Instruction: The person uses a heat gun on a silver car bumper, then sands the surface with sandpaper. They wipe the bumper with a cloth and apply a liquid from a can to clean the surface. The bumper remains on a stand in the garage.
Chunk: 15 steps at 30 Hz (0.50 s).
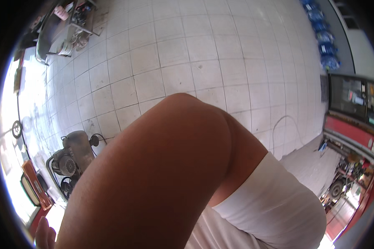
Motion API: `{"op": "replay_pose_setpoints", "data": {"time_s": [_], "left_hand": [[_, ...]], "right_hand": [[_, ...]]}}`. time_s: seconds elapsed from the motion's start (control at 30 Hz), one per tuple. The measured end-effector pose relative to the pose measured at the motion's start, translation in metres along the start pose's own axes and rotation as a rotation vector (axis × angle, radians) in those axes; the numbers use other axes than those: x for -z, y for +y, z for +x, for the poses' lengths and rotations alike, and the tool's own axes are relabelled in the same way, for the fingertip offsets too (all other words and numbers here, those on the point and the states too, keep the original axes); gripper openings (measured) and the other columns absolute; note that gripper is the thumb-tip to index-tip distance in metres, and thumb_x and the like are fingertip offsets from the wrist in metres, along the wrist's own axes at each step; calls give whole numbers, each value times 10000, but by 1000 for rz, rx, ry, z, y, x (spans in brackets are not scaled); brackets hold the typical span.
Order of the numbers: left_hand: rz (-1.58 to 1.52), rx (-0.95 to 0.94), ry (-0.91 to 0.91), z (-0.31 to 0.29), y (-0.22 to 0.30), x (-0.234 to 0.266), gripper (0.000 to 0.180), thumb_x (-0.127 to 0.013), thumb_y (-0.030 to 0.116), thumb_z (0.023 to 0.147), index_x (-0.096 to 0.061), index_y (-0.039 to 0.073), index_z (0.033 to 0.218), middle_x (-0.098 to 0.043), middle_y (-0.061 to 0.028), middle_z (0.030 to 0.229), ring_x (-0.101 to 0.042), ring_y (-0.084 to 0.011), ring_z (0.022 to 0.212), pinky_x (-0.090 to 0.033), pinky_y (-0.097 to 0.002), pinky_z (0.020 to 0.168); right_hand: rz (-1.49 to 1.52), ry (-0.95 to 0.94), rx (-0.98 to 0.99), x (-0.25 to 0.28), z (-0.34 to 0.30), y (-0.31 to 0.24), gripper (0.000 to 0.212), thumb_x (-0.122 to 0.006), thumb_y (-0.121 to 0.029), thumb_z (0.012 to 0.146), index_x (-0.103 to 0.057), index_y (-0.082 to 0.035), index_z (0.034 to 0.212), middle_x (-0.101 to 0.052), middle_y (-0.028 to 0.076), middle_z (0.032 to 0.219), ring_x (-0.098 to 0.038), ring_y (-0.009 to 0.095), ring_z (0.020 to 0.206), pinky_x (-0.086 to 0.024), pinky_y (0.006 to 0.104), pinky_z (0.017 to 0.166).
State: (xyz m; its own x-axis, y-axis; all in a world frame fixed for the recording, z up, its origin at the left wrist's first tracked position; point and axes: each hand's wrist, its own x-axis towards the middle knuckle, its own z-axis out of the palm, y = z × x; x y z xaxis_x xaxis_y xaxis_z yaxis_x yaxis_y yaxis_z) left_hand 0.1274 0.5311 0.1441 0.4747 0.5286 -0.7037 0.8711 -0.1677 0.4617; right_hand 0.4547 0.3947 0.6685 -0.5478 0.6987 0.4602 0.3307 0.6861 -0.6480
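My bare right arm [153, 166] is raised and bent. It fills the lower middle of the view very close up, with the elbow pointing away over the floor. A white sleeve [274, 199] covers the upper arm. My right hand lies outside the picture. At the lower left rim, a couple of fingertips show beside the forearm. They appear to be my left hand [45, 234], and the rest of it is cut off or hidden. Nothing can be seen held in those fingers.
Pale square tiles cover the floor [187, 54]. A grey machine with a motor [68, 159] stands at left. Far left is a cluttered metal table [58, 29]. Blue water bottles [327, 49] line the right wall by a dark glass-fronted cabinet [353, 99]. A thin hose [284, 118] curves across the floor.
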Motion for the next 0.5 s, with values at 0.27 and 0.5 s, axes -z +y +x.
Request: {"op": "replay_pose_setpoints", "data": {"time_s": [0.27,0.5], "left_hand": [[-138,415,-85,6,-63,46,373,-716,191,961,-649,77,1310,-770,-119,938,-719,-221,758,-576,-347,712],[-40,382,-280,252,18,192,370,-712,188,965,-648,73,1310,-768,-119,935,-712,-216,748,-572,-344,707]], "right_hand": [[-82,-526,67,143,105,197,355,-707,-278,868,-751,-111,1179,-703,107,1199,-684,265,1066,-580,460,829],[875,-197,-1021,98,20,700,533,-598,-167,972,-520,-118,1497,-694,159,1276,-732,292,920,-628,394,671]]}}
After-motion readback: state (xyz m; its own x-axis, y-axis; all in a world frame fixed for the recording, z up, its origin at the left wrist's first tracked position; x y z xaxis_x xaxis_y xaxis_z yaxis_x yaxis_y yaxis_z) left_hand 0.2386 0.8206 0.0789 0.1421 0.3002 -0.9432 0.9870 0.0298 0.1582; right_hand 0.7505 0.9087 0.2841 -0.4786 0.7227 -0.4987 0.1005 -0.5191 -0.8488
